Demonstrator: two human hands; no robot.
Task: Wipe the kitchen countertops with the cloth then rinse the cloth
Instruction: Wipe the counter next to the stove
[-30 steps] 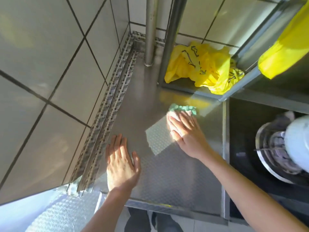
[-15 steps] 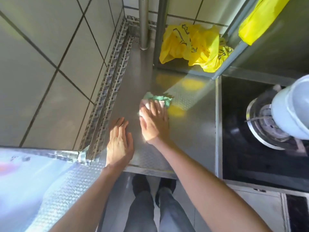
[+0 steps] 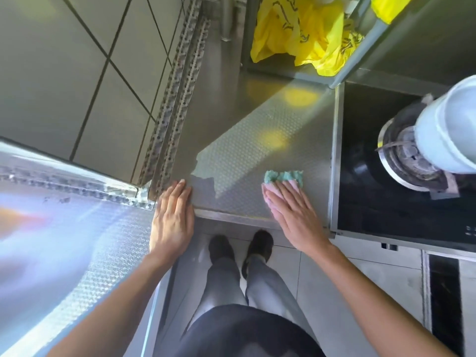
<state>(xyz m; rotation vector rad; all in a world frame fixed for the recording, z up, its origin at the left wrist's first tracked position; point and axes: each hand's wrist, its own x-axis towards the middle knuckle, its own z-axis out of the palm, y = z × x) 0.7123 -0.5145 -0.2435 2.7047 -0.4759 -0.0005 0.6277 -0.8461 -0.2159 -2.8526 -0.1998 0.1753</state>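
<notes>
Right hand (image 3: 292,215) flat, fingers straight and together, pressing the cloth (image 3: 283,177) on the counter (image 3: 244,150) near its front edge | left hand (image 3: 173,217) flat, fingers together, at the front left corner | textured steel, sunlit; stove (image 3: 373,202) right, yellow bag (image 3: 301,32) behind, tiled wall (image 3: 77,60) left

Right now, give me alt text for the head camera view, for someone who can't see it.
The right hand presses a green cloth flat on the steel countertop beside a black cooktop. The left hand rests flat at the counter's front left corner, and a yellow plastic bag lies at the back.
</notes>
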